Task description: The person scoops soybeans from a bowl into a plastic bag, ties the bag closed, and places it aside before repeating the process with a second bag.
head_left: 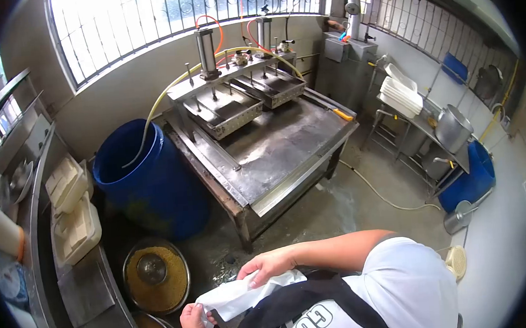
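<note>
A white cloth (241,294) stretches between my two hands in front of the dark apron (320,282). My left hand (195,325) is closed on the cloth's near-left end, with the thumb and fingers pinching it. The cloth's upper edge is gripped by my right hand (265,267), its thumb lying over the fabric. Part of the cloth runs against the apron, where its far end is hidden. Below and left of the hands stands a metal bowl of yellow grains (167,274), with a round metal scoop or cup (151,268) in it.
A metal press table (286,144) with two press boxes stands ahead. Left of it is a blue barrel (155,190) with a hose inside. Plastic tubs of pale blocks (75,229) line the left counter. A knife with an orange handle (342,115) lies on the table. Another hose (374,186) crosses the floor.
</note>
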Available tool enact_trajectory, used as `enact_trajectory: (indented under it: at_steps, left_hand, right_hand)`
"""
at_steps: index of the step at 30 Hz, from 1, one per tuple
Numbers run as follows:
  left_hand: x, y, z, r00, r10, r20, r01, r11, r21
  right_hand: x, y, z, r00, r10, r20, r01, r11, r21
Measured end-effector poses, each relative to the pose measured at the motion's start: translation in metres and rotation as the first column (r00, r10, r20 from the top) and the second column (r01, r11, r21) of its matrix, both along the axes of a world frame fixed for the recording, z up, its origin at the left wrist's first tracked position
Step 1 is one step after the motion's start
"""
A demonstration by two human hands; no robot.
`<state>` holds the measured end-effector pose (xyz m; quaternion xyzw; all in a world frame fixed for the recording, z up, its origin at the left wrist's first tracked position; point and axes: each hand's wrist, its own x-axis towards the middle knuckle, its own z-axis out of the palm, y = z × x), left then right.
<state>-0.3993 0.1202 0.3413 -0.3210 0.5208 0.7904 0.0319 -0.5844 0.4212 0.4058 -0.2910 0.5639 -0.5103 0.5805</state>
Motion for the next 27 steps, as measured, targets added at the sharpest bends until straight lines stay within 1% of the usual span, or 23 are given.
enact_trajectory:
  at_steps: [2, 3, 4, 5, 6, 7, 8, 9, 10, 12, 13, 14, 15, 16, 17, 18, 21, 22, 23, 24, 25, 26, 27]
  left_hand:
    - [-0.023, 0.005, 0.002, 0.973, 0.089, -0.215, -0.078, 0.995, 0.061]
    - [-0.030, -0.001, -0.015, 0.944, 0.063, -0.322, -0.071, 0.997, -0.013]
    - [-0.040, -0.001, -0.012, 0.942, 0.063, -0.331, -0.070, 0.997, -0.011]
    - [-0.044, 0.004, -0.005, 0.948, 0.140, -0.285, -0.165, 0.984, -0.067]
    - [-0.049, 0.009, 0.004, 0.944, 0.223, -0.245, -0.259, 0.958, -0.126]
    - [-0.051, 0.015, 0.022, 0.955, 0.221, -0.199, -0.254, 0.953, -0.163]
    - [-0.056, 0.008, 0.011, 0.955, 0.224, -0.194, -0.258, 0.951, -0.170]
    - [-0.061, -0.002, -0.004, 0.976, 0.139, -0.167, -0.176, 0.956, -0.234]
    - [-0.063, -0.010, -0.019, 0.990, 0.057, -0.130, -0.094, 0.950, -0.296]
    - [-0.082, -0.002, -0.010, 0.989, 0.109, -0.102, -0.136, 0.938, -0.319]
    - [-0.091, -0.005, -0.020, 0.992, 0.069, -0.103, -0.103, 0.921, -0.376]
    - [-0.088, -0.004, -0.020, 0.996, 0.029, -0.083, -0.062, 0.900, -0.432]
    - [-0.092, 0.004, -0.003, 0.999, -0.012, -0.051, -0.019, 0.824, -0.567]
    - [-0.103, 0.013, 0.011, 0.998, -0.059, -0.016, 0.032, 0.730, -0.683]
    - [-0.110, 0.023, 0.014, 0.999, -0.004, -0.049, -0.031, 0.734, -0.678]
    - [-0.113, 0.030, 0.017, 0.994, 0.055, -0.091, -0.102, 0.730, -0.676]
    - [-0.118, 0.038, 0.023, 0.990, 0.142, -0.015, -0.111, 0.699, -0.707]
    - [-0.118, 0.036, 0.014, 0.992, 0.129, 0.004, -0.085, 0.678, -0.730]
    - [-0.119, 0.038, 0.005, 0.990, 0.134, -0.038, -0.120, 0.676, -0.727]
    - [-0.117, 0.038, -0.010, 0.987, 0.130, -0.094, -0.158, 0.679, -0.717]
    - [-0.114, 0.031, -0.038, 0.981, 0.140, -0.137, -0.196, 0.705, -0.681]
    - [-0.113, 0.050, -0.006, 0.976, 0.156, 0.152, 0.011, 0.663, -0.749]
    - [-0.124, 0.068, 0.014, 0.960, 0.218, 0.174, -0.020, 0.676, -0.736]
  right_hand:
    - [-0.012, -0.007, -0.007, 0.935, -0.183, 0.304, 0.201, 0.979, -0.028]
    - [-0.024, -0.009, -0.005, 0.888, -0.313, 0.337, 0.322, 0.946, 0.030]
    - [-0.048, -0.007, -0.023, 0.879, -0.405, 0.250, 0.420, 0.908, -0.006]
    - [-0.079, -0.002, -0.039, 0.833, -0.516, 0.200, 0.542, 0.834, -0.102]
    - [-0.118, 0.003, -0.044, 0.758, -0.651, 0.049, 0.652, 0.751, -0.105]
    - [-0.153, 0.005, -0.022, 0.581, -0.802, -0.137, 0.793, 0.596, -0.125]
    - [-0.209, 0.016, -0.054, 0.305, -0.900, -0.312, 0.784, 0.423, -0.454]
    - [-0.229, 0.022, -0.007, -0.097, -0.768, -0.633, 0.767, 0.348, -0.539]
    - [-0.251, 0.021, 0.014, -0.218, -0.792, -0.570, 0.784, 0.205, -0.585]
    - [-0.327, 0.032, -0.033, -0.549, -0.616, -0.564, 0.580, 0.205, -0.788]
    - [-0.359, 0.042, -0.072, -0.324, -0.414, -0.851, 0.778, 0.395, -0.488]
    - [-0.374, 0.049, -0.111, -0.018, -0.144, -0.989, 0.859, 0.504, -0.089]
    - [-0.367, 0.044, -0.116, 0.224, 0.123, -0.967, 0.837, 0.484, 0.255]
    - [-0.359, 0.039, -0.104, 0.426, 0.380, -0.821, 0.734, 0.386, 0.559]
    - [-0.363, 0.042, -0.107, 0.481, 0.294, -0.826, 0.659, 0.501, 0.561]
    - [-0.370, 0.040, -0.128, 0.394, 0.100, -0.914, 0.757, 0.529, 0.384]
    - [-0.404, 0.038, -0.161, 0.216, -0.014, -0.976, 0.816, 0.551, 0.172]
    - [-0.426, 0.040, -0.186, 0.234, -0.011, -0.972, 0.773, 0.608, 0.179]
    - [-0.440, 0.038, -0.192, 0.219, 0.103, -0.970, 0.715, 0.660, 0.231]
    - [-0.452, 0.035, -0.206, 0.176, 0.113, -0.978, 0.719, 0.664, 0.206]
    - [-0.468, 0.028, -0.200, 0.297, 0.149, -0.943, 0.663, 0.679, 0.316]
    - [-0.467, 0.022, -0.188, 0.353, 0.095, -0.931, 0.613, 0.728, 0.307]
    - [-0.471, 0.019, -0.194, 0.338, 0.116, -0.934, 0.609, 0.730, 0.311]
